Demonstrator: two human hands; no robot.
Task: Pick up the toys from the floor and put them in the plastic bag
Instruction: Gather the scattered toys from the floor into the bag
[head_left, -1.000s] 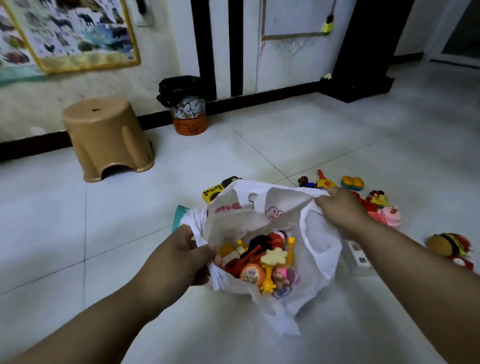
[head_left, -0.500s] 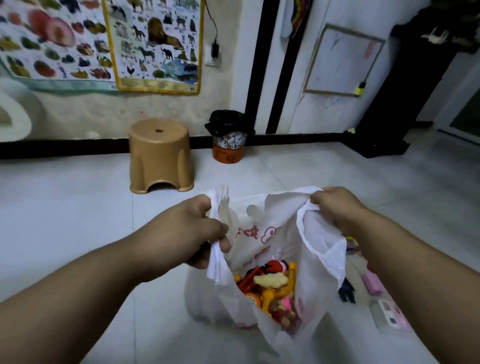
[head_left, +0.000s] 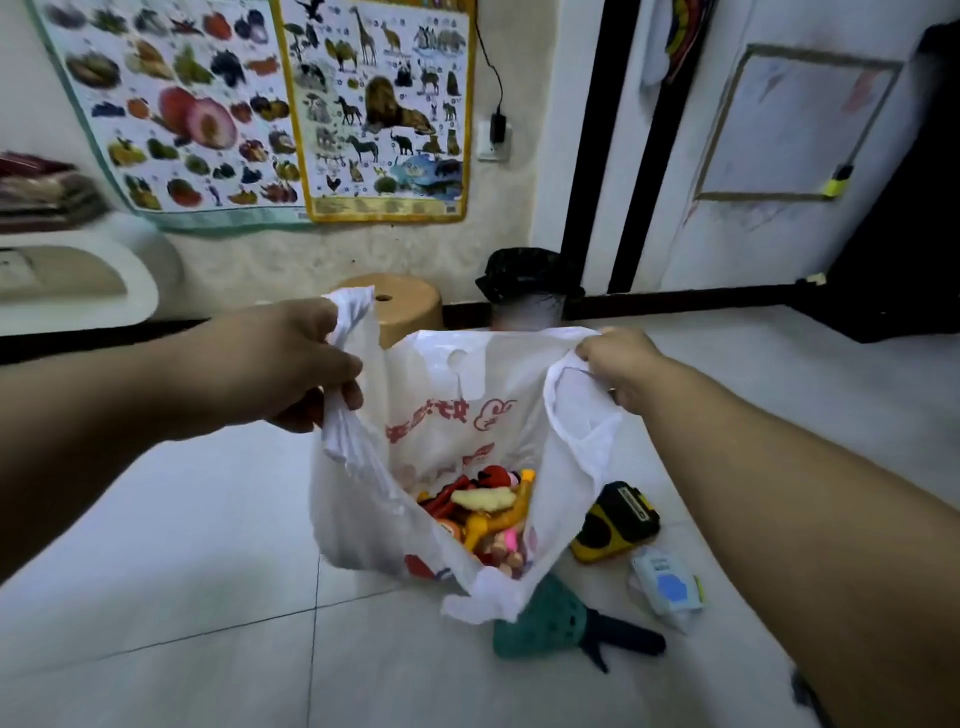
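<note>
head view: the plastic bag (head_left: 452, 415) hangs open at centre, toys (head_left: 488, 514) heaped in its bottom. likely risk: the thin plastic slips or tears under the load and spills them. left hand (head_left: 291, 364), at 9 o'clock, has fingers (head_left: 340, 364) curled tight round one handle (head_left: 356, 317); right hand (head_left: 623, 369), at 3 o'clock, pinches the other. a yellow toy (head_left: 618, 519) lies on the floor (head_left: 156, 571) at 4 o'clock.

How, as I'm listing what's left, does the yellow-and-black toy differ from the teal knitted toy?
The yellow-and-black toy looks hard; the teal knitted toy looks soft, with dark blue parts. The yellow-and-black toy lies beside the plastic bag; the teal knitted toy is partly hidden by it. Both lie on the floor, unbagged.
</note>
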